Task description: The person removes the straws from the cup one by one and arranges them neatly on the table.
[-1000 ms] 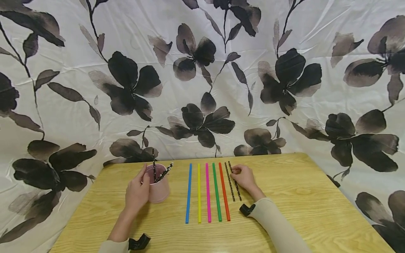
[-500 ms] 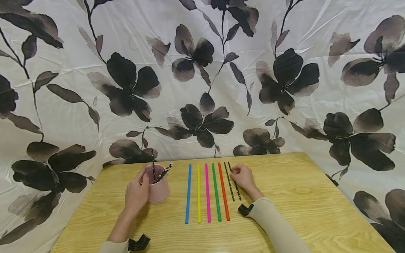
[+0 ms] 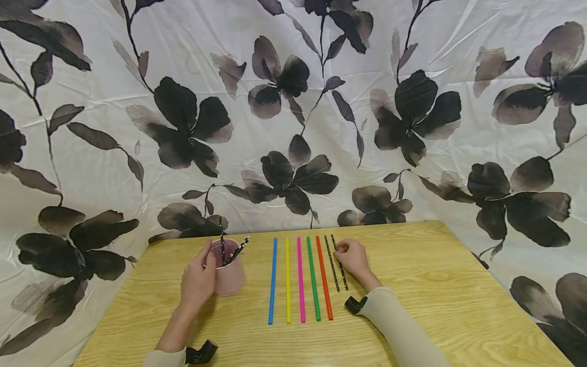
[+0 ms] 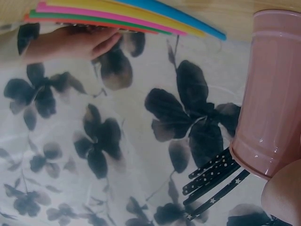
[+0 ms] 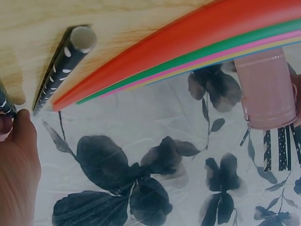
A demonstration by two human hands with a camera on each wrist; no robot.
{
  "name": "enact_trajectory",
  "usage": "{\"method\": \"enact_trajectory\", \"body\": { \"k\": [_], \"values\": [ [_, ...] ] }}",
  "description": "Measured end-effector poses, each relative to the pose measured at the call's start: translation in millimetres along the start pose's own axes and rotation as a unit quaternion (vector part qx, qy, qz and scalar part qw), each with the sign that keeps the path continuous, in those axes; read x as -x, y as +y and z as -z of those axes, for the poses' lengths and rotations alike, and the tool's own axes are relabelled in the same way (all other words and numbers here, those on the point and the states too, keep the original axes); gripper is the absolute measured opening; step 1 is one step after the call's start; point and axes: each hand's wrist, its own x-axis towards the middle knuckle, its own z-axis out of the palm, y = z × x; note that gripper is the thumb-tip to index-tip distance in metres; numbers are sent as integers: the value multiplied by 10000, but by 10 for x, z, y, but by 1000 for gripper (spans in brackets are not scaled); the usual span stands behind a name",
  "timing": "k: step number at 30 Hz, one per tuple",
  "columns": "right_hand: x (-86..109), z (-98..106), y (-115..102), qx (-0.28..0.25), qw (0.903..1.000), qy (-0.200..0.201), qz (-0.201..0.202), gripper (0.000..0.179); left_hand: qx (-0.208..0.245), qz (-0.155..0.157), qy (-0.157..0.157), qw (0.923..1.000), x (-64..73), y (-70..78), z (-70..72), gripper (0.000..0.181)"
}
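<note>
On the left of the table my left hand point(image 3: 198, 278) grips a pink cup point(image 3: 229, 280) from its left side, the thumb on the wall. Several black patterned paper straws point(image 4: 214, 172) stick out of the cup. To the right, my right hand point(image 3: 353, 256) pinches a black patterned straw point(image 3: 341, 274) near its upper part as it lies on the table. Just left of it lies another black straw point(image 3: 331, 262) with white marks. In the right wrist view the pinched straw point(image 5: 5, 104) shows only at the left edge.
Between the hands, blue point(image 3: 272, 280), yellow point(image 3: 288, 280), pink point(image 3: 300, 280), green point(image 3: 314, 280) and red point(image 3: 324, 280) straws lie in a spaced row on the wooden table point(image 3: 247, 341). A floral cloth point(image 3: 348, 193) hangs behind the table's far edge.
The lower end of the pinched black straw has shifted slightly left, closer to its neighbour. Both hands have stayed nearly in place, and the view has drifted a little.
</note>
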Motion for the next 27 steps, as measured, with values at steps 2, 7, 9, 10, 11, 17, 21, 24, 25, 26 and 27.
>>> {"method": "enact_trajectory", "body": {
  "k": [2,7,9,10,11,17,21,24,25,26,27],
  "values": [
    [6,5,-7,-10,10000,11,12,15,-8,-1,-14,10000,-1,0,-2,41],
    [24,19,-35,-40,10000,37,10,14,-28,-7,-23,10000,-3,4,-1,41],
    [26,22,-33,-55,10000,46,13,14,-13,-13,-22,10000,-2,8,2,41],
    [26,22,-32,-68,10000,46,19,14,-1,-7,-23,10000,-1,10,4,41],
    [25,24,-30,-69,10000,53,31,14,4,-4,-19,10000,-1,11,5,41],
    [27,23,-19,-91,9999,101,46,14,17,16,-58,10000,3,3,4,41],
    [29,26,-25,-100,9999,122,66,13,21,0,-37,10000,-1,-6,-2,41],
    [32,27,-31,-103,9999,114,52,13,27,-31,-2,10000,-1,-5,-2,41],
    [35,29,-33,-107,9999,106,42,13,34,-48,1,10000,0,-3,-1,41],
    [38,30,-36,-112,9999,100,27,13,42,-60,11,10000,0,-1,-1,41],
    [39,30,-35,-117,9999,96,19,14,49,-72,11,10000,1,1,0,41]
  ]
}}
